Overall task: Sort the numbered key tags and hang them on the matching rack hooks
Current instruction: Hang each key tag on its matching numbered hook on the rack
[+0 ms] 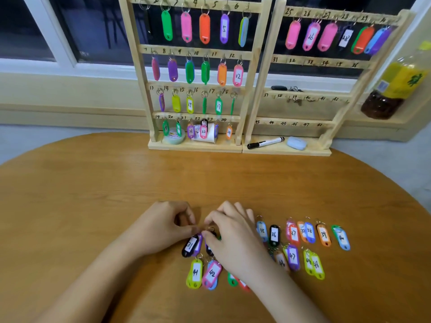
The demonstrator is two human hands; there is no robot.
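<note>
Our left hand [161,227] pinches tag 31 [190,246], our right hand [233,241] the ring [211,229] at its one o'clock — light, slick plastic; we'd judge the ring the surer hold.

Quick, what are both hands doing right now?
Left hand: pinching the top of the black plastic key tag marked 31.
Right hand: pinching a small metal key ring beside it.

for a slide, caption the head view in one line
Left hand and right hand pinch rings by tag 31 on the table, right rack mostly bare.
</note>
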